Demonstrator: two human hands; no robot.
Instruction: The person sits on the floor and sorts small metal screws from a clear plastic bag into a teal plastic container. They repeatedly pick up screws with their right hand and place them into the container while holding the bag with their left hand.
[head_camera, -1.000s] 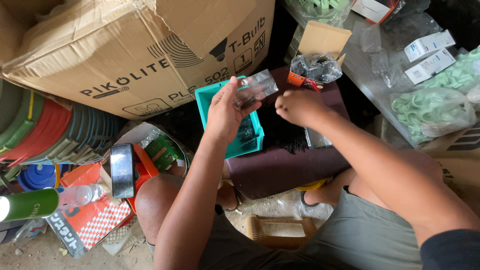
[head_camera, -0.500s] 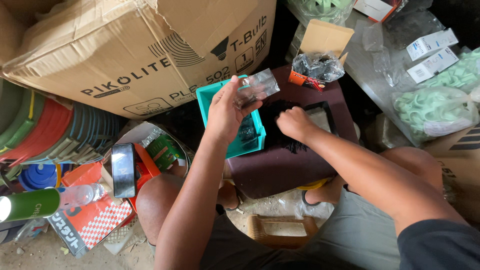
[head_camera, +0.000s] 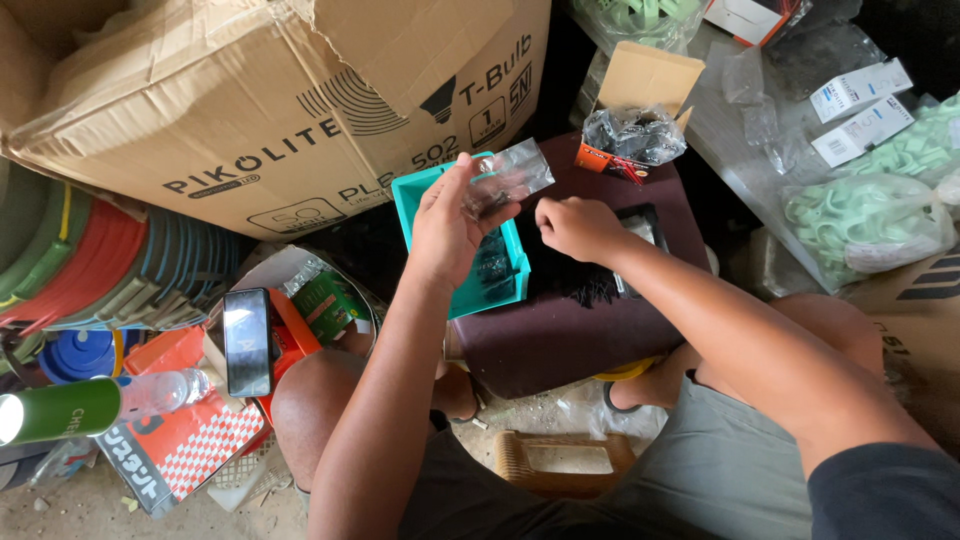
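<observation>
Head view: left hand (head_camera: 447, 225), fingers pinched on a small clear crinkled plastic pouch (head_camera: 508, 175), held above a teal rigid plastic bin (head_camera: 425, 190) of small dark parts. Right hand (head_camera: 575, 226), fingers curled together over a heap of fine black pieces (head_camera: 570, 280); whether it grips any cannot be told. Heap lies on a smooth maroon stool top (head_camera: 560, 335), beside a shallow black tray (head_camera: 645, 222). Behind: large creased corrugated cardboard carton (head_camera: 250, 100); small open cardboard box with glossy black bags (head_camera: 635, 130).
</observation>
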